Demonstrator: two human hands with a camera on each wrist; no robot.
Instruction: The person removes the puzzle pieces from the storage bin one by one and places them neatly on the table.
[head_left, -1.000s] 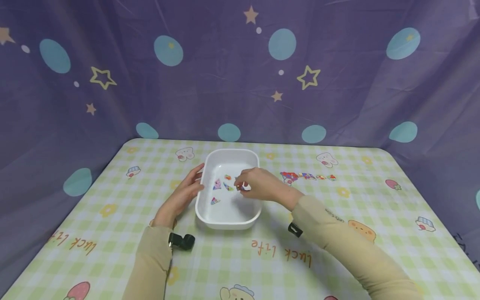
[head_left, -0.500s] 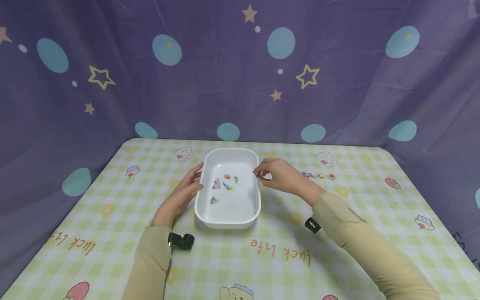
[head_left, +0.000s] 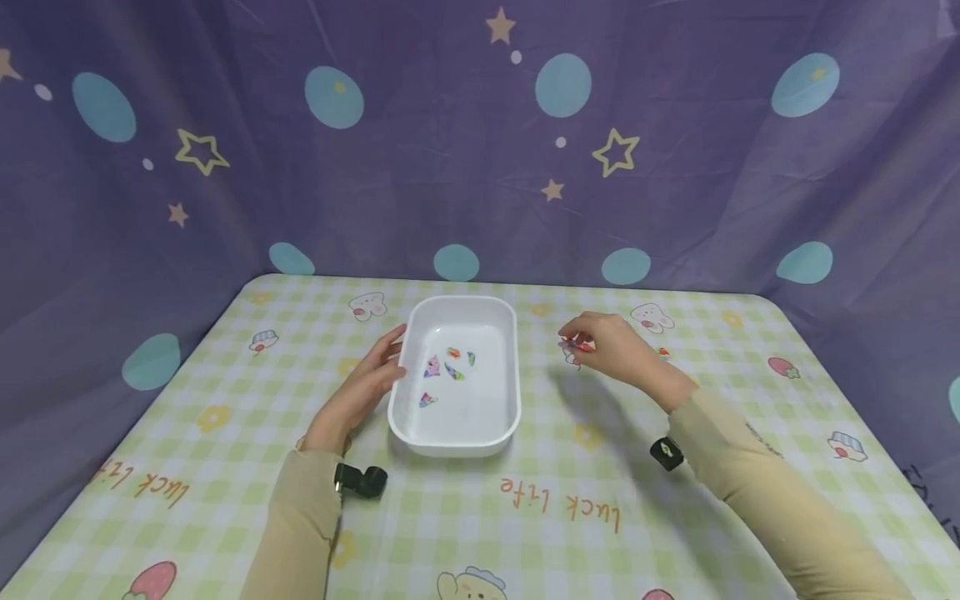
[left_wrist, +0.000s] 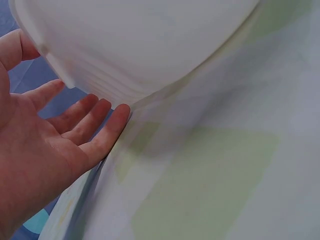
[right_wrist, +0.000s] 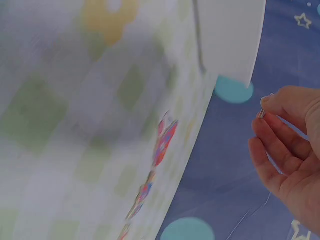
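We see a white tray [head_left: 455, 425] standing on the bench [head_left: 420, 542], whose top carries a green and white check with printed flowers, strawberries and lettering. Inside the tray lie 5 small, brightly coloured pieces [head_left: 432, 367], flat on its floor and apart from each other, mostly toward the left half. The left hand [head_left: 356, 396] rests against the tray's left side, its fingers loosely spread and touching the wall, with no grasp closed around it. To the right of the tray, well apart from it, the right hand [head_left: 615, 346] is raised above the bench, and its fingers pinch a small thin piece [right_wrist: 262, 113] between thumb and forefinger; we see that edge-on from the right wrist, so we cannot tell its print. Below that hand, a red and blue piece [right_wrist: 165, 145] lies on the bench in line with at least 2 others, a multicoloured piece [right_wrist: 142, 194] coming next. Both forearms wear tan sleeves [head_left: 296, 517], with a black device [head_left: 362, 481] at each wrist. Behind the bench hangs a purple curtain [head_left: 450, 200] with teal ovals and stars.
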